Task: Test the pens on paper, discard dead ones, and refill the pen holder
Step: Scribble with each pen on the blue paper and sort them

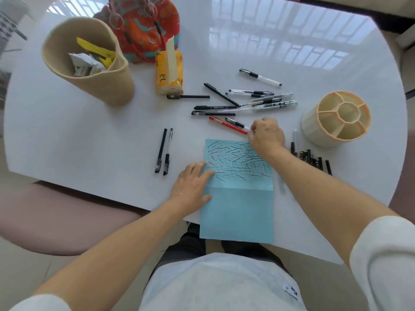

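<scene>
A blue paper (238,198) covered in black and red test strokes lies at the table's near edge. My left hand (193,185) rests flat on its left edge, fingers straight. My right hand (267,133) is just beyond the paper's top right corner, its fingertips closing on the tips of a red pen (228,125) and a black-grip clear pen (237,123). A pile of several pens (244,102) lies behind them. The cream pen holder (336,118) stands empty at the right. Two pens (164,151) lie left of the paper.
A beige woven bin (89,61) with crumpled paper stands at the far left. Beside it are a yellow tissue pack (169,72) and an orange patterned bag (146,25). Several pen caps and pens (311,157) lie right of my right forearm. A pink chair (56,216) sits at the left.
</scene>
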